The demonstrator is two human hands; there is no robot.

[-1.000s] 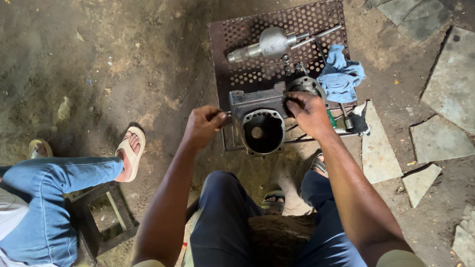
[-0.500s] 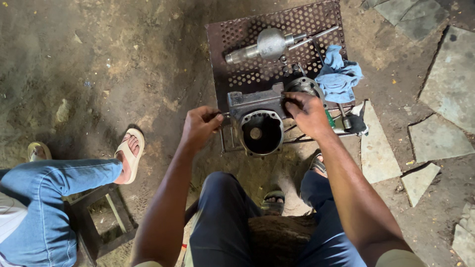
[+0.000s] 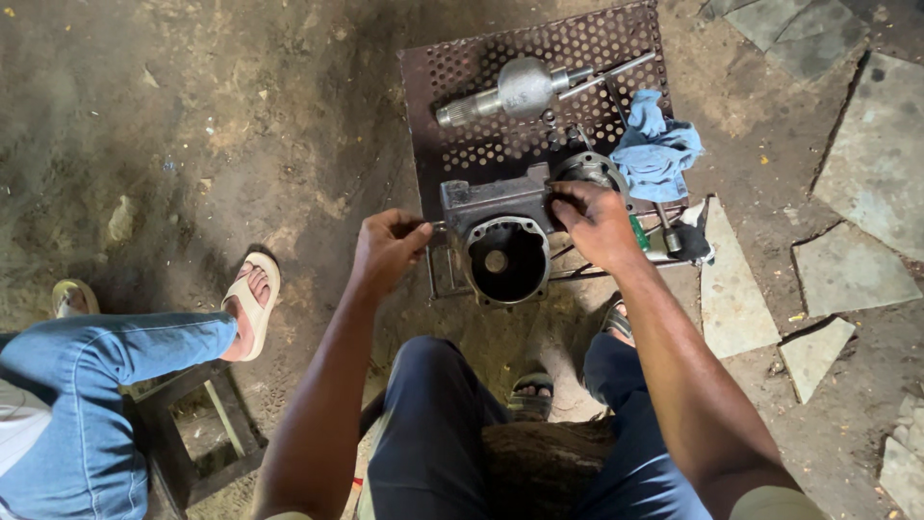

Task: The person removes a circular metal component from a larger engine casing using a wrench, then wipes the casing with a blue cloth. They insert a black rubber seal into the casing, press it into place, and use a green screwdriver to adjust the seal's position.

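Grey cast-metal housing with a round bore point(image 3: 502, 246) sits on the perforated rusty steel plate point(image 3: 452, 87), at its near edge. Left hand point(image 3: 388, 248) is clenched around a thin tool at the housing's left side; can't tell what kind. Right hand point(image 3: 595, 223) grips the housing's upper right corner, steadying it. Looks like fastener work on the left flank; next move needs the casting braced against the turning load.

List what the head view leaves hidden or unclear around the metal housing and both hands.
- Whatever the left hand pinches: too small, covered by its fingers.
- The metal housing top right corner: covered by the right hand.
- Tools beside the blue rag: partly under the rag and wrist.
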